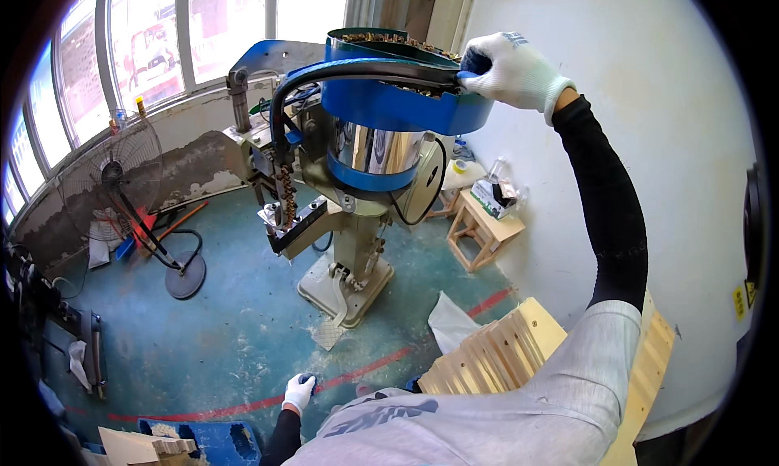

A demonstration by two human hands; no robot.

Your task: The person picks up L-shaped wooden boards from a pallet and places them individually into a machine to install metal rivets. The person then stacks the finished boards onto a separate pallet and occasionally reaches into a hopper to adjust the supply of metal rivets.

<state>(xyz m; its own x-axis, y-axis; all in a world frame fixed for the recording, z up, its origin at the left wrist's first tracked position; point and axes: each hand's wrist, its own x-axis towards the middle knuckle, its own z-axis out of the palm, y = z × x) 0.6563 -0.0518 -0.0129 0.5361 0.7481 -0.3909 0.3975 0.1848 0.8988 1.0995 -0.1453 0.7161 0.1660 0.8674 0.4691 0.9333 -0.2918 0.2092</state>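
Blue-green worn floor (235,320) with red line (369,369), windows (231,24) far left, pale wall (690,182) right. Fan (111,171) left, wooden stool (501,228) and stacked boards (487,359) right, black curved rail (389,73) partly blocking the blue bowl (398,106) on the machine (357,243), far centre. Gloved right hand (517,73) at bowl's right rim, fingers bent, can't tell if gripping; gloved left hand (299,391) near, low, fingers curled, can't tell if holding anything

The gloved right hand (513,73) touches the rim of the blue bowl (389,105); the left hand (299,391) hangs over the floor (243,336). A fan (112,171) stands at left.
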